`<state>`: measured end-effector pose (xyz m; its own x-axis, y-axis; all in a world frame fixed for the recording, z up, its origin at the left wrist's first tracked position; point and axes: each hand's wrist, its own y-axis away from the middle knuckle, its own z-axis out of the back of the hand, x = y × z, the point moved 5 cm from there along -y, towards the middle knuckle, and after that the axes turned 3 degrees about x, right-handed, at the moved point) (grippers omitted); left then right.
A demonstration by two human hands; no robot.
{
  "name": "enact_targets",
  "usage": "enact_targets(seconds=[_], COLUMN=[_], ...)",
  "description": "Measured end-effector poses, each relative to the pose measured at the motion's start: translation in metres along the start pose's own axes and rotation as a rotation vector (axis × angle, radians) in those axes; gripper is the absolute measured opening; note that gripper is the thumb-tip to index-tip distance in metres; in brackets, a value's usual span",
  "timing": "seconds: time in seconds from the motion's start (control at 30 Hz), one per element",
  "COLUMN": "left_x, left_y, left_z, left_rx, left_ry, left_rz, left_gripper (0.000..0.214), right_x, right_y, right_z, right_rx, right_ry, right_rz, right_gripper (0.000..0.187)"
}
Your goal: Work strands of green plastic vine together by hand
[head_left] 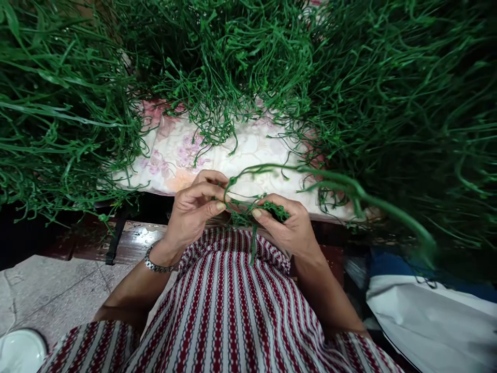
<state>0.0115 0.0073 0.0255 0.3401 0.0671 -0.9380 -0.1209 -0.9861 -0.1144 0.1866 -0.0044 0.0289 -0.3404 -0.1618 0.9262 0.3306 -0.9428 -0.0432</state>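
In front of my waist, both hands work close together on a long green artificial plant stem [361, 192]. My left hand [190, 207] pinches its thin, looped end between thumb and fingertips. The rest of the stem arches over my right hand [291, 225] and off to the right, its far end blurred. My right hand is closed, with thumb and forefinger on the thin green strands between the hands. Under its curled fingers sits a bunch of small green pieces [276, 210], partly hidden by the hand.
Piles of similar green stems [233, 52] lie at the left, back and right. Beneath them is a pale floral cloth [248, 145], on a surface before me. A brown wooden edge [140, 238] runs nearer. White-and-blue material [435, 311] lies lower right, a white round object [23, 352] lower left.
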Motion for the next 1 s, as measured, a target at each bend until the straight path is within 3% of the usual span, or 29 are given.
enact_targets(seconds=[0.13,0.33,0.5,0.63,0.73,0.87,1.0], left_x=[-0.003,0.014,0.017,0.014,0.013,0.011,0.011], left_y=[0.005,0.017,0.019,0.017,0.018,0.021,0.023], left_z=[0.004,0.004,0.002,0.004,0.003,-0.002,-0.005], left_rx=[-0.170,-0.277,-0.233,-0.263,-0.218,-0.156,-0.167], left_ry=[-0.232,-0.171,-0.044,-0.026,-0.074,-0.185,-0.197], left_rz=[-0.184,-0.052,0.085,0.066,0.058,0.037,0.045], left_gripper=[0.006,0.005,0.017,0.015,0.014,0.011,0.006], right_x=[0.003,0.010,0.018,0.028,0.033,0.035,0.037], right_y=[0.006,0.009,0.010,0.012,0.015,0.016,0.013], right_z=[0.002,-0.010,-0.018,-0.028,-0.031,-0.034,-0.037], right_rx=[-0.131,-0.209,-0.173,-0.030,-0.016,0.025,0.065], right_ry=[0.047,0.105,0.154,0.235,0.300,0.336,0.371], right_rz=[-0.009,0.048,0.231,0.404,0.512,0.579,0.617], right_gripper=[0.017,0.016,0.011,0.015,0.015,0.020,0.023])
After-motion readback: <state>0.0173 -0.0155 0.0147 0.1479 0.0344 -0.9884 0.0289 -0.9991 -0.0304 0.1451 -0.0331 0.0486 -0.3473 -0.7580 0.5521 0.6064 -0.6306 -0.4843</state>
